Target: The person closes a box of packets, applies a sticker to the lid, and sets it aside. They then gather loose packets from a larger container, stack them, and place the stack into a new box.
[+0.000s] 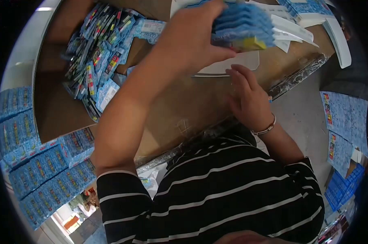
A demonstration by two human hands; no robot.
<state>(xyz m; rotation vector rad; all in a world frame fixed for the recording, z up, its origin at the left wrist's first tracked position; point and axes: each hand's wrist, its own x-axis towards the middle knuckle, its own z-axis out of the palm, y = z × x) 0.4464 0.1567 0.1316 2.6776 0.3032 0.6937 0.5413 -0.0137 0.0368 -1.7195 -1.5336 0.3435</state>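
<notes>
My left hand [192, 38] reaches across the table and grips a stack of blue printed packets [245, 25], thumb along the near side. The packets lie one on another with wavy edges, and a yellow patch shows on the lowest. Beneath them is a white flat sheet or tray [228, 67], partly hidden by the hand. My right hand [249, 97], with a bracelet at the wrist, hovers near the table's front edge with its fingers apart and nothing in them. Left of my forearm lies a big heap of similar blue packets [104, 53].
White papers [291, 30] and a blue printed box [308, 10] lie at the back right. A white strip [337, 42] juts past the table's corner. Blue cartons [50, 175] are stacked at lower left. Blue printed sheets [344, 118] stand at right. Clear tape covers the table edge [300, 75].
</notes>
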